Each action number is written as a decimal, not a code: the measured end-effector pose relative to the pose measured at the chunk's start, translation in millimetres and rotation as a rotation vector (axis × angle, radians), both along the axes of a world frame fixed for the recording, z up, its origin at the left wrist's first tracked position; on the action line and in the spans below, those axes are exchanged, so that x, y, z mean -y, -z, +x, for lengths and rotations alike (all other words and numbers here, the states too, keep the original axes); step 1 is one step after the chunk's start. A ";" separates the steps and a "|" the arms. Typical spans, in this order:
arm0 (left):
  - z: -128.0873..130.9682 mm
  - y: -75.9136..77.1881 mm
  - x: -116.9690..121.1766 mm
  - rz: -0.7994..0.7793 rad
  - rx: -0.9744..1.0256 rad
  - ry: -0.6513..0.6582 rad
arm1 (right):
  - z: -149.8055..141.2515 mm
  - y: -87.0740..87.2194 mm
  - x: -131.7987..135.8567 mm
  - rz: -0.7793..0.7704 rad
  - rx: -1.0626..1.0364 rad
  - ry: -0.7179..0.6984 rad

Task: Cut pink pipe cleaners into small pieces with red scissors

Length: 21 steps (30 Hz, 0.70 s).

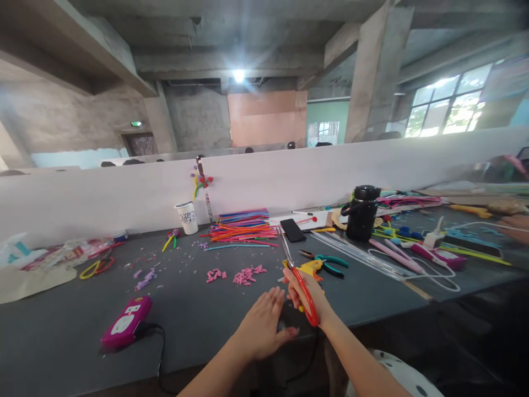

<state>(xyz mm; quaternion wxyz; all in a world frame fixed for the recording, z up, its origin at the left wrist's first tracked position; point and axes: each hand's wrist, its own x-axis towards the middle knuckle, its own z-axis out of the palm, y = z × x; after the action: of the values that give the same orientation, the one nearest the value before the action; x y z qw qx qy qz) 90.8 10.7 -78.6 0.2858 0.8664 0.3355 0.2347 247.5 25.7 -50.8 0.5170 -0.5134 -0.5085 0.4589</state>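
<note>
My right hand (308,292) is closed around the handle of red-handled scissors (305,298), whose blades point away from me across the table. My left hand (266,320) lies just to its left, low over the table's front edge, fingers stretched out and thumb apart, with nothing visible in it. Beyond my left hand are two small heaps of cut pink pieces (248,275). A yellow tool (311,268), possibly a glue gun, is partly hidden behind my right hand. Pliers with teal handles (328,263) lie beside it.
Behind the pink pieces lies a stack of coloured pipe cleaners (239,225). A black phone (292,230), a black flask (362,215) and a white cup (187,218) stand or lie farther back. At left are a magenta power box (128,322) with a cable and yellow-orange scissors (97,268).
</note>
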 end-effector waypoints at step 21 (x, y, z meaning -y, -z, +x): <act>5.8 -8.1 35.0 -0.269 0.150 0.154 | 18.4 6.3 14.1 0.046 0.084 0.015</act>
<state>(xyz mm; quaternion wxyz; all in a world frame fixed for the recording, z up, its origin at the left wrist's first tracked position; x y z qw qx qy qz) 96.6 -24.3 -70.5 0.4406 0.8234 0.2744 0.2292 265.9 11.6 -57.1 0.5104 -0.5239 -0.5362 0.4214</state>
